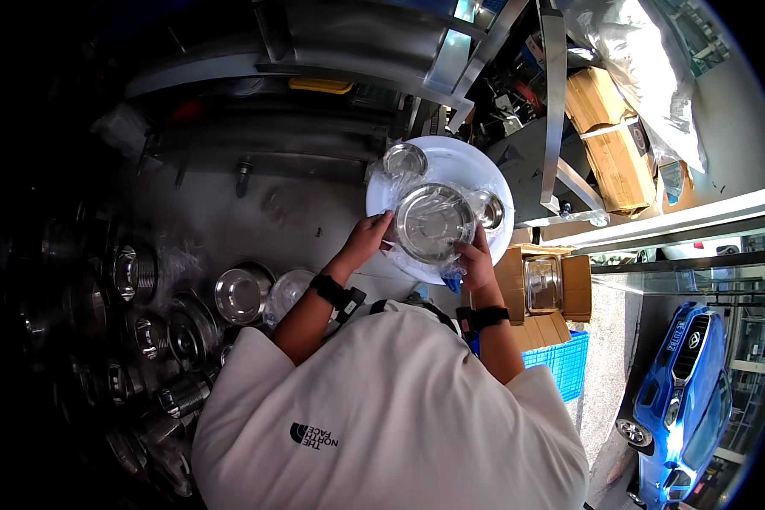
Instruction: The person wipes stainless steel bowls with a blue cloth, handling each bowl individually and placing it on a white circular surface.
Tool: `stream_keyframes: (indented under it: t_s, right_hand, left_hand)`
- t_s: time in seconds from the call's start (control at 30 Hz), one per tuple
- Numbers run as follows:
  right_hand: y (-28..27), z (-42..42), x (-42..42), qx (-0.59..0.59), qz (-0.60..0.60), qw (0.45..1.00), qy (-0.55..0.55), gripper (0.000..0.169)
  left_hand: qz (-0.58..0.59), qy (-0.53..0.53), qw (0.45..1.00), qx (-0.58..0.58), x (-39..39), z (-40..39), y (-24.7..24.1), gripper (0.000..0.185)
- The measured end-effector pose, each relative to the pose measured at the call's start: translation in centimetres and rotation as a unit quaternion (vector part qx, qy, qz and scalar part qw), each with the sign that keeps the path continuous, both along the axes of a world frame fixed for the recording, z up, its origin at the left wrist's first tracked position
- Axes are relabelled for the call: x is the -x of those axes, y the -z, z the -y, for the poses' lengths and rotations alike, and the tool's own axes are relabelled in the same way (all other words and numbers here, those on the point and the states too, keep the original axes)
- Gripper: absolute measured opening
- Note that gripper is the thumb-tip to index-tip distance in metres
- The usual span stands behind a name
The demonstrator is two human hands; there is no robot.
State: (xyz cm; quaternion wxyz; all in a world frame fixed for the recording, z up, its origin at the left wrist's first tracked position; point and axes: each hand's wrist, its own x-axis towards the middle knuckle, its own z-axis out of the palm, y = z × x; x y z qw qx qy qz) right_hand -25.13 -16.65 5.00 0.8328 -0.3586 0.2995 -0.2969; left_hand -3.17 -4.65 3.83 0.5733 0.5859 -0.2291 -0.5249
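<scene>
Between my hands is a round stainless steel dish (436, 223) wrapped in clear plastic film. My left hand (371, 237) grips its left edge, thumb at the rim. On the opposite side, my right hand (477, 262) holds the lower right edge. The dish is above a large white round basin (449, 150), and I cannot tell whether it touches the basin. A smaller steel bowl (405, 159) in film lies at the basin's upper left. Another small steel bowl (489, 210) sits at its right, partly hidden by the held dish.
Stacked steel pots and bowls (242, 294) crowd the floor on the left. An open cardboard box (577, 290) with glassware and a blue plastic crate (558, 366) stand at the right. Metal shelving (350, 48) runs ahead. A metal frame leg (553, 108) rises beside a taped carton (612, 143).
</scene>
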Motion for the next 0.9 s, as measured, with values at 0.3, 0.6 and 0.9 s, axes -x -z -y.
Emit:
stream_keyframes:
  t_s: [0.3, 0.6, 0.9]
  right_hand:
    - [-1.4, -2.8, -1.2, 0.001, -0.013, 0.997, 0.070, 0.075]
    - [-1.9, -3.2, -2.7, 0.159, -0.043, 0.986, 0.002, 0.073]
    - [1.0, -3.8, -2.8, 0.032, -0.040, 0.998, 0.040, 0.062]
  left_hand:
    - [0.240, -0.039, 0.967, 0.084, -1.8, 1.2, -2.2, 0.027]
    - [0.277, -0.046, 0.958, 0.053, -2.0, 0.6, 0.2, 0.035]
    - [0.411, -0.036, 0.907, 0.084, -0.8, 0.4, -1.0, 0.028]
